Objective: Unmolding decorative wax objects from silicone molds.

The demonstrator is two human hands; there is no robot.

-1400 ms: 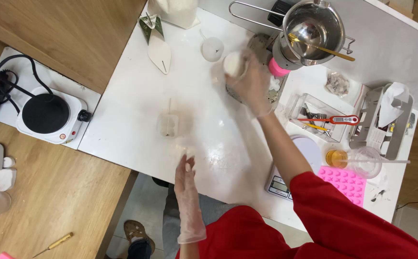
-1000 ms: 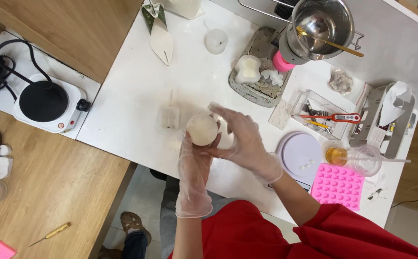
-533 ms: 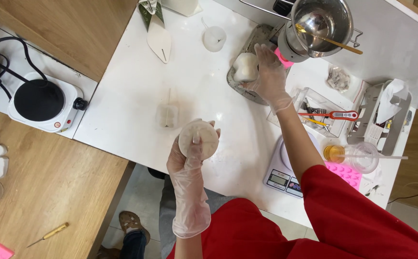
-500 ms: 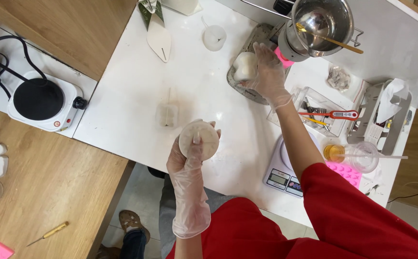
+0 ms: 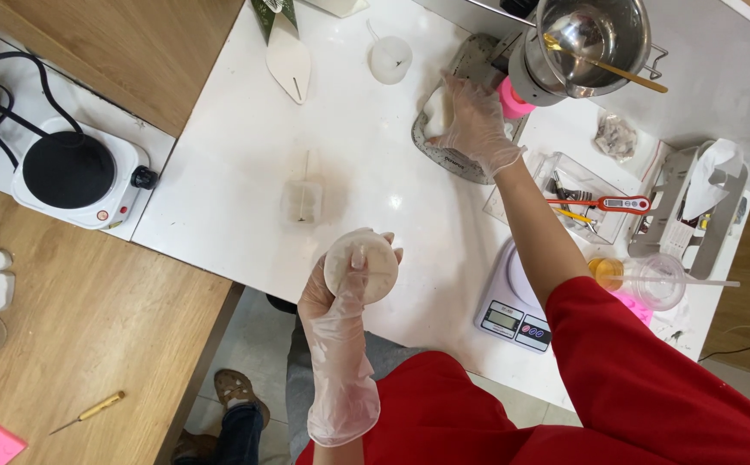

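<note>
A pale round mould (image 5: 362, 265) sits in the gloved left hand (image 5: 340, 297), held up over the near edge of the white table (image 5: 220, 172), the fingers wrapped around its sides and the thumb pressed across its top. The right hand (image 5: 477, 122), also gloved, is stretched out to the far side of the table, palm down and fingers spread on a second whitish piece (image 5: 437, 112) lying on a grey tray (image 5: 461, 159); whether those fingers are gripping the piece or only resting on it cannot be told from this angle. Judging by the layout, the work looks to be in mid-course: one piece is in hand and another is on the tray under the right hand. Just beyond the tray stands a steel pot (image 5: 595, 39) with a wooden stick (image 5: 616, 73) across its rim and something pink (image 5: 513, 99) at its base. Near the middle of the table is a small clear cup with a wick (image 5: 303, 200), and further off a white round cup (image 5: 390, 58). By the right forearm lie a red thermometer (image 5: 603, 204), a scale (image 5: 513, 301) and a glass of amber liquid (image 5: 642, 277). A hotplate (image 5: 74, 176) stands well apart on the left.
</note>
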